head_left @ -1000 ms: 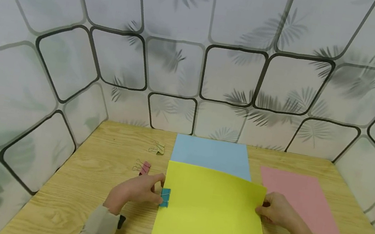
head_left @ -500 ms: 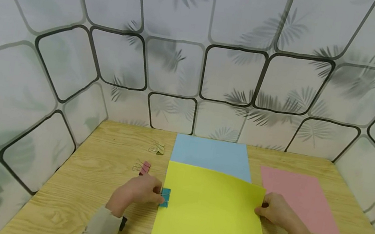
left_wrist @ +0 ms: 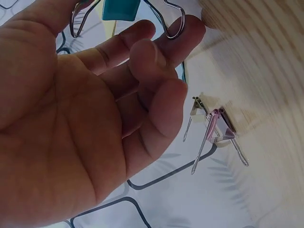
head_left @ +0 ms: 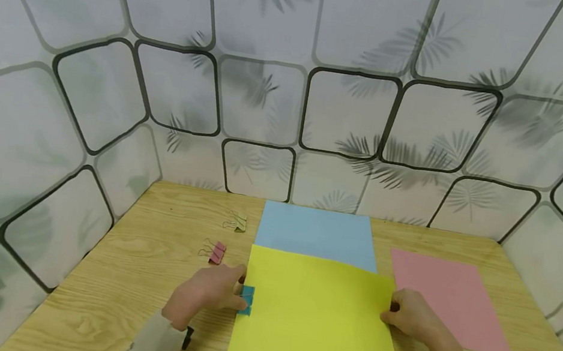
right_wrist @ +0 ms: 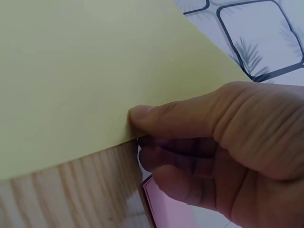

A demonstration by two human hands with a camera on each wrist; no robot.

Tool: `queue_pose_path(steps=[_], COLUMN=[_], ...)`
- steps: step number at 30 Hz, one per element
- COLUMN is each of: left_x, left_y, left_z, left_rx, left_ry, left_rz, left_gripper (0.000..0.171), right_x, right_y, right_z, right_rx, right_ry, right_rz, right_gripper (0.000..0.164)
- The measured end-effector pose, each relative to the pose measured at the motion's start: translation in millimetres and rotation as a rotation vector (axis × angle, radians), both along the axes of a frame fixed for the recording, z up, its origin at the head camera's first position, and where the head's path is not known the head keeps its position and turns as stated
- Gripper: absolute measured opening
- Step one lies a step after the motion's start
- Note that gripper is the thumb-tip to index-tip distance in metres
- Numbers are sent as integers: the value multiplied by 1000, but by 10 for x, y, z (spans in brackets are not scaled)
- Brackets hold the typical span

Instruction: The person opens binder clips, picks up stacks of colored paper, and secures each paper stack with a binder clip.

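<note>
A sheet of yellow paper (head_left: 317, 320) lies across the front middle of the table in the head view, its right side slightly raised. On its left edge sits a teal binder clip (head_left: 246, 301), gripped between the thumb and finger of my left hand (head_left: 209, 292). The left wrist view shows the clip's teal body (left_wrist: 120, 9) at the top, its two wire handles spread apart against the thumb and a fingertip. My right hand (head_left: 415, 317) pinches the sheet's right edge; in the right wrist view its thumb (right_wrist: 175, 116) presses on the paper's face.
Light blue paper (head_left: 317, 229) lies behind the yellow sheet, partly covered by it. Pink paper (head_left: 451, 301) rests at the right, beyond my right hand. A pink binder clip (head_left: 217, 252) and a yellowish one (head_left: 238, 224) stand to the left. A patterned wall (head_left: 270, 107) closes off the back.
The yellow sheet's far edge has dropped slightly toward me, and its right edge has shifted a little left. Both hands and the teal clip have moved slightly with it.
</note>
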State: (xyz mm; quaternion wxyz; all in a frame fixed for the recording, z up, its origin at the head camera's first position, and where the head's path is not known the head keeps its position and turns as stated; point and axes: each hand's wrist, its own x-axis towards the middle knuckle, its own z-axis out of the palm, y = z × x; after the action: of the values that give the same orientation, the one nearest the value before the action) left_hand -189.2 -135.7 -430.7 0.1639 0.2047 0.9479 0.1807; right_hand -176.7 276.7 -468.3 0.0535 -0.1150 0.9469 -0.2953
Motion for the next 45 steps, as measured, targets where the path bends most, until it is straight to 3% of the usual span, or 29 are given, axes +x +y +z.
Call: queue_pose_path(steps=[11,23,45], left_x=[-23,13,16], left_y=[34,48,72], left_z=[2,9,-8], left_rx=[-65,-44,-33], left_ry=[-2,7,27], left_rz=[-14,-9,14], left_gripper=[30,28,30], right_x=[-1,23,82], right_y=[-19,-33,-74], right_z=[51,67,124], right_rx=[19,31,15], right_ry=[2,10,-128], right_rz=[37,60,37], right_gripper=[26,30,29])
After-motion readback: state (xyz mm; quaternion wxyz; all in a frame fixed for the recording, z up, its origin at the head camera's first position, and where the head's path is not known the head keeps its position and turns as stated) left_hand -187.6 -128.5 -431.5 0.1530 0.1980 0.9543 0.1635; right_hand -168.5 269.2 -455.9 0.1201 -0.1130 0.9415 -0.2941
